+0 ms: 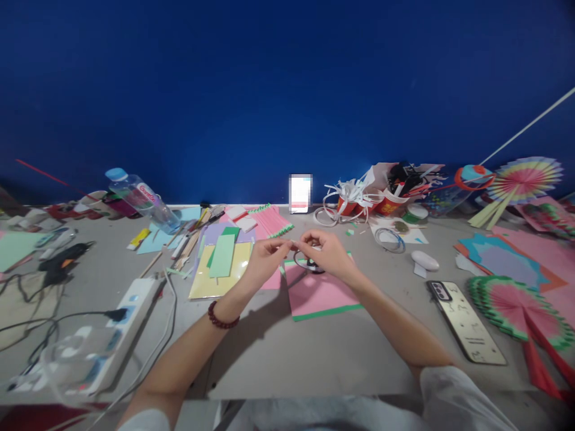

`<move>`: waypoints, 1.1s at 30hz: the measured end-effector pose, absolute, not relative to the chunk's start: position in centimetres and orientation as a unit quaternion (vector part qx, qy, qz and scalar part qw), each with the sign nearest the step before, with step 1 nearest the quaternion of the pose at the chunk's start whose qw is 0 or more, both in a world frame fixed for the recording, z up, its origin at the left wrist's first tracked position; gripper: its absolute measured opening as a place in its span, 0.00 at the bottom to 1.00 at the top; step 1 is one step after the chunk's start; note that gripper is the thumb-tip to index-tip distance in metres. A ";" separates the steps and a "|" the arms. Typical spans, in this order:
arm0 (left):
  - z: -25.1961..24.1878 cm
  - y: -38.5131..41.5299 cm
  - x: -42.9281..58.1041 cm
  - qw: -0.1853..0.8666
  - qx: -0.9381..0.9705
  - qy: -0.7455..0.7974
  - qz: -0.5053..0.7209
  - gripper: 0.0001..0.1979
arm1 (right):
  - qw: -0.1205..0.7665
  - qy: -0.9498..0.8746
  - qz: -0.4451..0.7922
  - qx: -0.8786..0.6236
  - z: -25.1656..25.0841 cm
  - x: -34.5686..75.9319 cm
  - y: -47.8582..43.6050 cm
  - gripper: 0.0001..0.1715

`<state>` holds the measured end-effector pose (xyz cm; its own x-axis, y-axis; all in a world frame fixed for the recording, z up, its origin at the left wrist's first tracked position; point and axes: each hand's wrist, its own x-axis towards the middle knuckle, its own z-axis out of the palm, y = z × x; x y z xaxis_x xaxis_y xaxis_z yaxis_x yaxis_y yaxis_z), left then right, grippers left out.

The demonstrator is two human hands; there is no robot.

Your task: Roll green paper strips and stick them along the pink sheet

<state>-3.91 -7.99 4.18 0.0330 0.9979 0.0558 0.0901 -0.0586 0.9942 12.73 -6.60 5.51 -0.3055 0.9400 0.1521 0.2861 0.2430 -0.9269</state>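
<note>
Head view: left hand (265, 256) and right hand (327, 252) pinch a pale strip (294, 242) taut, clear of pink paper (320, 296) at six o'clock.

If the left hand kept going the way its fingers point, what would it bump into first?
Probably the right hand: the left hand points toward it, and both pinch a small white strip between them. Depth is unclear.
</note>
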 end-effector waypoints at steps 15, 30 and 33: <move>5.5 -8.3 -3.9 0.426 0.528 0.537 0.502 0.10 | 0.394 -0.691 0.404 -0.451 5.4 12.9 -6.7 0.10; 5.3 -8.2 -3.9 0.429 0.527 0.542 0.494 0.10 | 0.391 -0.712 0.363 -0.456 4.9 12.9 -6.6 0.09; 5.2 -8.2 -4.0 0.427 0.529 0.542 0.494 0.09 | 0.386 -0.721 0.356 -0.452 5.1 12.8 -6.6 0.09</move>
<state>-4.01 -8.19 5.17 -0.0755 0.9953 0.0613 0.1516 -0.0493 0.9872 12.83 -6.58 5.06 -0.2939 0.9264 0.2352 0.3777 0.3386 -0.8618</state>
